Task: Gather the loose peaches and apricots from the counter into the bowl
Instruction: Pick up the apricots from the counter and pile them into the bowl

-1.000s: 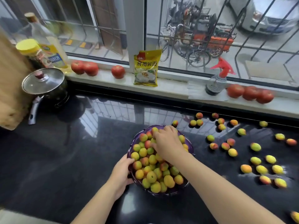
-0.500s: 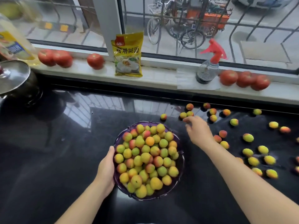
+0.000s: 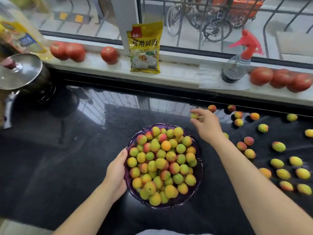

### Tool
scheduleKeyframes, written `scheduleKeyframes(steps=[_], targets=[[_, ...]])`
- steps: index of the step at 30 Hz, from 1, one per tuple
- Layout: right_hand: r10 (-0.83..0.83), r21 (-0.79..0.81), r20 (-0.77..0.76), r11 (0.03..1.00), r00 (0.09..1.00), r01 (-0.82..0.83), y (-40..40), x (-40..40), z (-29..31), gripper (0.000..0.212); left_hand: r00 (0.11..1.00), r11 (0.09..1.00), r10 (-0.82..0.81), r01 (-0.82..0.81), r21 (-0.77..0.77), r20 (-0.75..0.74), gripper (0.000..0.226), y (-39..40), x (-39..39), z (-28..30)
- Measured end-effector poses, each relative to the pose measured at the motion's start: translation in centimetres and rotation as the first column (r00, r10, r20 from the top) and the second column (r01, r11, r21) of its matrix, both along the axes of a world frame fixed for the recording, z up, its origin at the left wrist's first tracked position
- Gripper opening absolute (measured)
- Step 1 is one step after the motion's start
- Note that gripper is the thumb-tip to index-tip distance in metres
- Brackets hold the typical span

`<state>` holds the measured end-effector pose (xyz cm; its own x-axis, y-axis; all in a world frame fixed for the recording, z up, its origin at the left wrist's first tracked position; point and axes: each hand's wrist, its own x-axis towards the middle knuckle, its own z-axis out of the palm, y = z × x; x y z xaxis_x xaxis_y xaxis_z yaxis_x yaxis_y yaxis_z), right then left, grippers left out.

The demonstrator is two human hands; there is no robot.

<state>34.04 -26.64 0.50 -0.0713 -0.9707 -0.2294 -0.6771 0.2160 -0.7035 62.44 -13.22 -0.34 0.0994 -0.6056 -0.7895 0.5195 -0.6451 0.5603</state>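
Head cam: my left hand [image 3: 116, 173] is cupped on the purple bowl [image 3: 199, 173], my right hand [image 3: 207, 127] is pinching one small fruit [image 3: 194, 116] just past the far right rim.

The bowl sits mid-counter, round so no real long axis, heaped above the rim with way too many fruit to count. My right hand's fingers point away from me toward the windowsill, thumb and fingertips curled round that one greenish fruit. Loose fruit [image 3: 278, 146] are all to my right on the black counter [image 3: 67, 158], roughly twenty-two that I can see, some blurry at the frame edge. Six tomatoes [image 3: 109, 55] on the sill: three left, three right, plus one yellow packet [image 3: 145, 48] and one spray bottle [image 3: 237, 67]. A lidded pot [image 3: 22, 72] is far left, with lots of bare counter between it and the bowl.
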Motion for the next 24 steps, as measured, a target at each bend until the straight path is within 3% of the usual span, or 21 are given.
scheduleKeyframes(steps=[3,7,9,13,17,20,24], targets=[[-0.184,0.052,0.316,0.983,0.931,0.177,6.5,-0.9,3.7,0.03,0.997,0.999,0.044,-0.043,0.015,-0.058,0.045,0.6,-0.4,0.0],[-0.285,0.163,0.443,0.958,0.85,0.237,13.8,-0.2,4.8,0.029,0.986,0.991,0.133,-0.131,0.027,-0.095,0.046,2.9,-2.1,-0.1],[-0.267,0.174,0.429,0.962,0.863,0.211,16.3,0.5,4.6,0.035,0.977,0.985,0.174,-0.173,0.025,-0.119,0.047,4.3,-3.1,-0.1],[-0.146,0.096,0.314,0.988,0.938,0.121,19.6,2.3,4.5,0.04,0.98,0.995,0.098,-0.102,-0.013,-0.171,0.048,6.5,-3.9,0.0],[0.018,-0.023,0.1,1.0,0.995,-0.015,21.1,5.2,4.2,0.035,0.996,0.996,-0.046,0.04,-0.081,-0.075,0.04,7.1,-2.6,-0.4],[0.081,-0.078,-0.098,0.993,0.992,-0.089,21.3,7.8,3.5,0.024,0.992,0.986,-0.126,0.127,-0.106,0.01,0.036,7.0,-2.0,-0.4],[0.105,-0.122,-0.365,0.98,0.925,-0.16,20.5,10.2,2.7,0.018,0.988,0.981,-0.154,0.155,-0.119,0.014,0.036,6.9,-1.8,-0.2]])
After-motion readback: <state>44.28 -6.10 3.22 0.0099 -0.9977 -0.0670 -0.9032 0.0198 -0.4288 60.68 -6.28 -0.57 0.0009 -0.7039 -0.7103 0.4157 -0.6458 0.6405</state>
